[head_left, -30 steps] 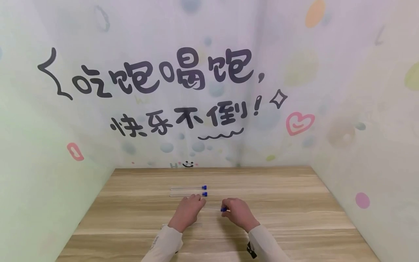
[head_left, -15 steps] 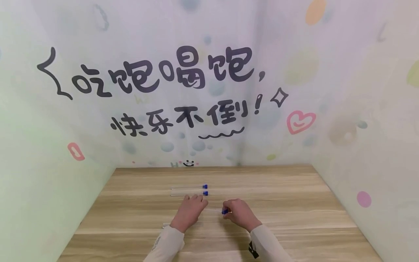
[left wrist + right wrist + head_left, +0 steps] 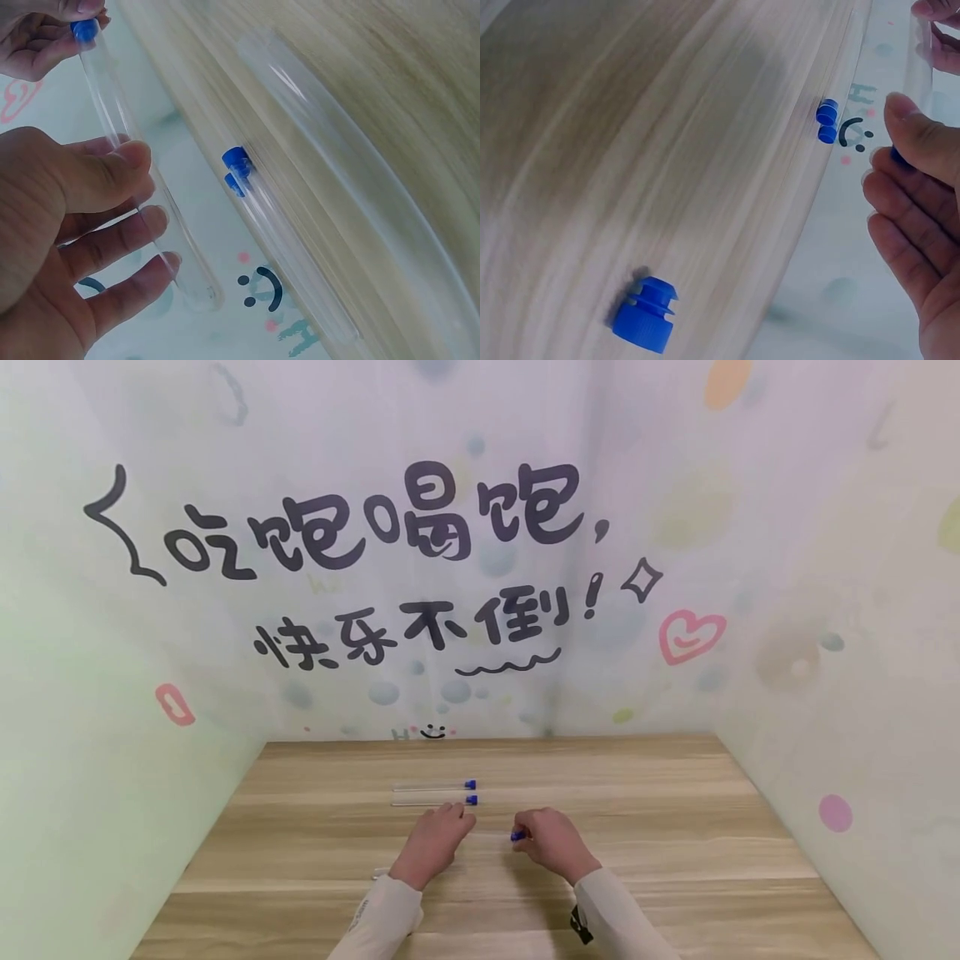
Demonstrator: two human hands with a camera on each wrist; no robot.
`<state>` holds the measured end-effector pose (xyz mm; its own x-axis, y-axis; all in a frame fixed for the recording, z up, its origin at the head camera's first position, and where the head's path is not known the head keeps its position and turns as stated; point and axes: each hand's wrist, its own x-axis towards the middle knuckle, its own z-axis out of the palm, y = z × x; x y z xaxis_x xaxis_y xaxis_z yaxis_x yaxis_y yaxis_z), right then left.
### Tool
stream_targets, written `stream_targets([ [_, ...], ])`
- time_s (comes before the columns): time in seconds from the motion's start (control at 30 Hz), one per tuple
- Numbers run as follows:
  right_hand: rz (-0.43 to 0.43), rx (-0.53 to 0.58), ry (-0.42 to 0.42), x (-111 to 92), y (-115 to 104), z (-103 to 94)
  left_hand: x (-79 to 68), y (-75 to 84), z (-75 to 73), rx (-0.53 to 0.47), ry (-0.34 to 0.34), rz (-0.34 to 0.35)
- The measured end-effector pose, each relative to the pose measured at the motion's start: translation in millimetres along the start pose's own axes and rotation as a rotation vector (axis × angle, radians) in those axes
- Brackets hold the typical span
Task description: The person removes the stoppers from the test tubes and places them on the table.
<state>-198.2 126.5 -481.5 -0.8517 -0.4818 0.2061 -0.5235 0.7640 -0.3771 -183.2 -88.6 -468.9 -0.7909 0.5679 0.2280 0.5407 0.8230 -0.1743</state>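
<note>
My left hand (image 3: pixel 433 843) holds a clear test tube (image 3: pixel 107 86) between thumb and fingers, off the table. A blue stopper (image 3: pixel 84 30) sits at the tube's mouth, and my right hand (image 3: pixel 557 845) pinches it with thumb and fingertips. The right fingers partly hide this stopper in the right wrist view, so how deep it sits I cannot tell. Beyond the hands, two test tubes (image 3: pixel 289 251) with blue stoppers lie side by side on the table. Close to my left wrist lies another clear tube (image 3: pixel 360 165), with no stopper on its visible end.
A loose blue stopper (image 3: pixel 645 315) lies on the wood-grain table (image 3: pixel 645 793), seen in the right wrist view. Printed walls (image 3: pixel 480 693) enclose the table at the back and on both sides.
Both hands stay nearly in place on the tube and its stopper. The right fingers and the stopper have shifted and tilted slightly. The view has moved a little.
</note>
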Motion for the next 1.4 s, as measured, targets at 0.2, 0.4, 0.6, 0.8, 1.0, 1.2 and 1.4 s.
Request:
stream_targets([
  [0.2, 0.011, -0.016, 0.077, 0, -1, -0.1, -0.3, 0.2, 1.2, -0.008, -0.002, -0.018],
  [0.4, 0.015, -0.056, 0.131, 1, -1, 1.8, 0.2, 0.3, -1.5, -0.02, -0.004, -0.034],
  [0.6, 0.028, -0.053, 0.133, 2, 0, 5.1, 2.0, -1.7, 0.0, -0.026, -0.022, -0.04],
  [0.8, -0.006, -0.047, 0.094, 4, 0, 4.4, 4.5, -8.2, 5.5, -0.042, -0.016, -0.044],
  [1.0, -0.036, -0.097, 0.147, 5, 4, -1.5, 6.8, -13.6, 6.2, -0.049, 0.043, -0.05],
  [1.2, 0.013, -0.08, 0.126, 5, 12, -3.7, 6.1, -17.5, 8.4, -0.044, 0.074, -0.057],
  [1.4, 0.037, -0.107, 0.161, 3, 17, -9.0, 6.0, -21.9, 8.6, -0.05, 0.088, -0.064],
])
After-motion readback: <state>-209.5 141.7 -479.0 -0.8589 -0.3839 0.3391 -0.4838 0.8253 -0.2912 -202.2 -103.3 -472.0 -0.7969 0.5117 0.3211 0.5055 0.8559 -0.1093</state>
